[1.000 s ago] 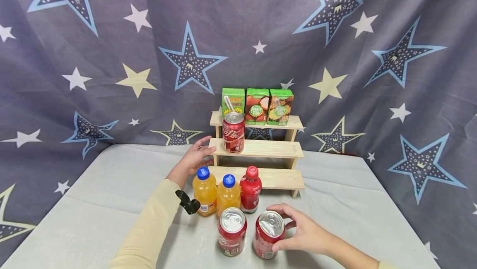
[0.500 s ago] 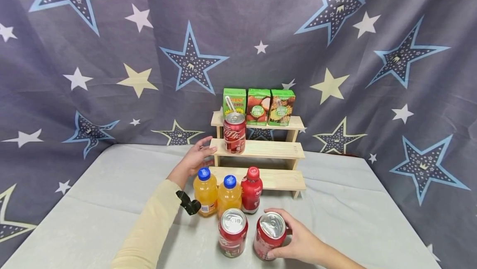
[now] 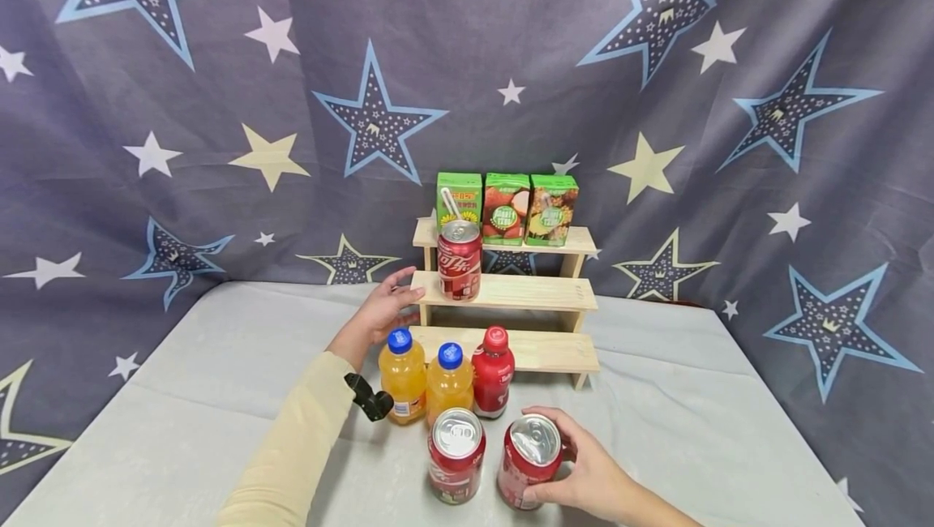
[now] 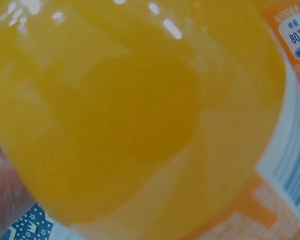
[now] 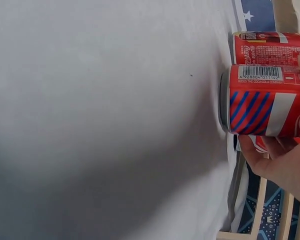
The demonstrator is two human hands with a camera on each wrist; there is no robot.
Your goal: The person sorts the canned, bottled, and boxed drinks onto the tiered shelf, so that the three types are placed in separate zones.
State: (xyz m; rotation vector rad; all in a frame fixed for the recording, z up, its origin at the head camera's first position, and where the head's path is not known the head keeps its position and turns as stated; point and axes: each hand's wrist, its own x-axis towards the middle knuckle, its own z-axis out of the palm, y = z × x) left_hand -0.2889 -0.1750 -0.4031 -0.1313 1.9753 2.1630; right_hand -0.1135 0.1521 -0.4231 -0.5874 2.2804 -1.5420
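far left, we have the left hand at the left end of the wooden rack, fingers spread and slightly bent, thumb by the middle shelf's edge. firm contact: can't tell. just in front of it we see the left orange bottle, which fills most of the left wrist view, then the second orange bottle, both blue-capped, upright on the desk. next, the front can, upright on the desk. behind, the shelf can stands at the left of the middle shelf, partly covering the first of three juice cartons lined up on the top shelf. then the red bottle, by the bottom shelf. rightmost, our right hand has fingers and thumb curled round the right can, just beside the front can. base touching desk or not: can't tell.
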